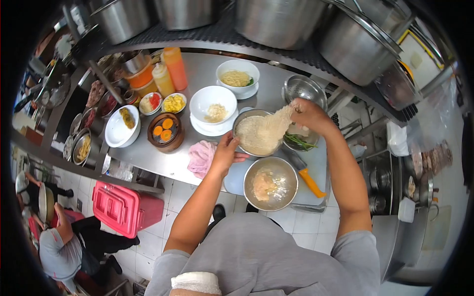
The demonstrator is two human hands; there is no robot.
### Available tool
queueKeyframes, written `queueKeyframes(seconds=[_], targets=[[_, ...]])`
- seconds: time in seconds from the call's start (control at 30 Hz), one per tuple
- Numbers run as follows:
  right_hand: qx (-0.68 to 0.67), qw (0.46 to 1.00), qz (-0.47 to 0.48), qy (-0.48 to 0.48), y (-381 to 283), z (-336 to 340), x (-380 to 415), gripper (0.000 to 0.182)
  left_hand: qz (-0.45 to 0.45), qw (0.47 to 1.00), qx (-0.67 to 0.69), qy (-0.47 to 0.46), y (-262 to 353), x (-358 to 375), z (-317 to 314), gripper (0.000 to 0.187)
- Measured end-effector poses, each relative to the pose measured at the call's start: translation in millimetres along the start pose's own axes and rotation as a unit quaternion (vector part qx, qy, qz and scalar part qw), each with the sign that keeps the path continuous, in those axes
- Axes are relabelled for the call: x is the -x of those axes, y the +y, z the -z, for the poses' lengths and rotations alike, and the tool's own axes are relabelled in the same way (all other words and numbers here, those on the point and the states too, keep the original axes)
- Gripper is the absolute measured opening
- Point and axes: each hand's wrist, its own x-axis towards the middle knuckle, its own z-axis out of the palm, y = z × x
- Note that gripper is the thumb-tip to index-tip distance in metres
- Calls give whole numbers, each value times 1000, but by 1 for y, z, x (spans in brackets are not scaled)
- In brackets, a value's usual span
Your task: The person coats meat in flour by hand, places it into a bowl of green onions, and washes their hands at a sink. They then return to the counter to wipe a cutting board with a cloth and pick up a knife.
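My right hand (310, 117) is closed on one end of a flat, crumb-coated fillet (276, 123), which hangs down over a metal bowl (236, 122) of pale breadcrumbs (251, 137). At that bowl's left side, my left hand (228, 154) grips the rim, thumb on top and fingers stretched along the outside. Nearer my body stands a second metal bowl (248, 191), with a pinkish-beige lump and white powder (266, 185) inside. Partly behind the crumb bowl, green stalks (300, 143) lie in another container. A knife with an orange handle (312, 183) rests on the board to the right.
A pink cloth (201, 159) lies left of my left hand. White bowls (197, 101), sauce bottles (175, 69) and a brown pot (165, 143) stand farther left. Large pots (281, 22) fill the overhead shelf. A red bin (123, 207) and another person (64, 251) are at lower left.
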Motion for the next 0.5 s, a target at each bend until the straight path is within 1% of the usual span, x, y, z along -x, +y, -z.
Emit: queueKeyframes(seconds=[0.07,0.13,0.17,0.2,0.27,0.3,0.33,0.4,0.43,0.47,0.5], targets=[[3,999,-17,31,4,19,5,24,7,1000,-3,-9,1,0,0,52],[32,997,-40,61,21,36,3,25,0,1000,1,-19,0,-1,2,51],[29,997,-37,69,31,40,3,25,-1,1000,-1,-17,1,-1,1,51],[27,997,-40,68,40,42,1,25,2,1000,-2,-17,1,0,1,51],[53,993,-81,65,58,44,-6,26,-3,1000,-6,-1,1,0,1,52],[50,993,-83,61,76,45,-14,26,1,1000,-6,3,2,0,0,52],[56,993,-92,39,98,44,-23,28,-6,1000,-7,-4,1,0,0,53],[61,993,-105,7,113,32,-25,31,-4,1000,-5,-4,-2,-1,3,54],[127,983,-96,87,112,25,-21,33,-4,1000,-8,-11,-4,-2,5,54],[193,963,-83,168,104,21,-16,34,-6,1000,-9,-19,-2,-3,4,55],[175,968,-79,159,96,17,-9,32,-9,1000,-12,-18,-1,-1,3,56]])
